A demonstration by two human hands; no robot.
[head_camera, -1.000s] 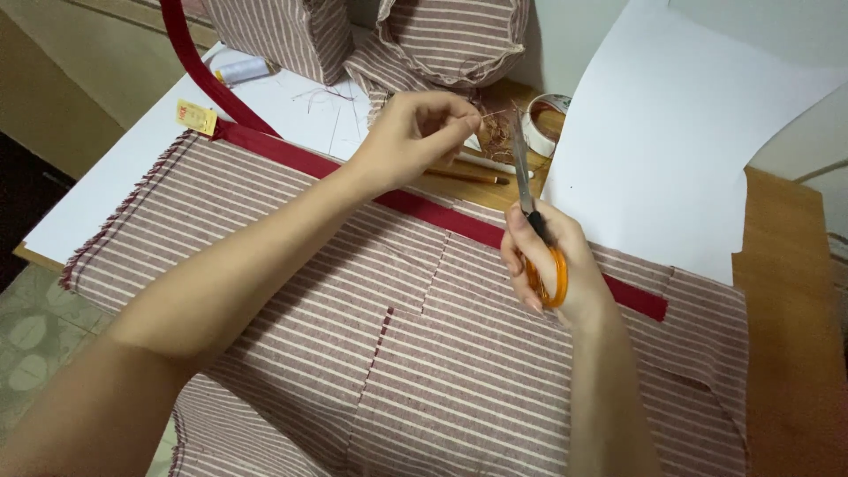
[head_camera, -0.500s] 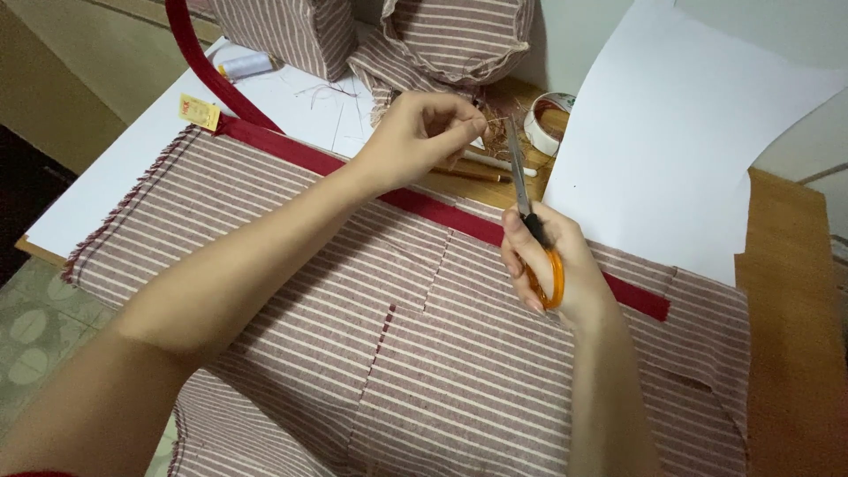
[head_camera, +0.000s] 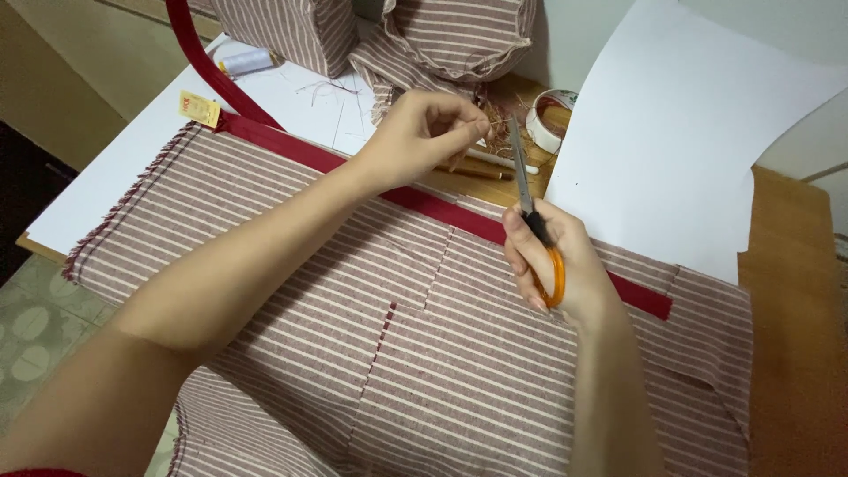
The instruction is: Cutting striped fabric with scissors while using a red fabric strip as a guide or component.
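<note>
My right hand (head_camera: 555, 261) grips orange-handled scissors (head_camera: 533, 212), blades closed and pointing up toward my left hand. My left hand (head_camera: 426, 131) pinches a thin thread between thumb and fingers, just left of the scissor tip. Both hands hover over a red-and-white striped fabric (head_camera: 424, 344) spread on the table. A dark red binding strip (head_camera: 442, 210) runs diagonally along the fabric's far edge and passes under my left wrist.
A large white paper sheet (head_camera: 689, 132) lies at the right. Striped fabric pieces (head_camera: 459, 35) are piled at the back. A white thread spool (head_camera: 246, 62), a tape roll (head_camera: 549, 119), pencils (head_camera: 481, 168) and a yellow tag (head_camera: 200, 109) sit near the far edge. Bare wooden table (head_camera: 795, 336) shows at right.
The view shifted slightly. My right hand has raised the scissors a little toward my left hand, which still pinches the thread.
</note>
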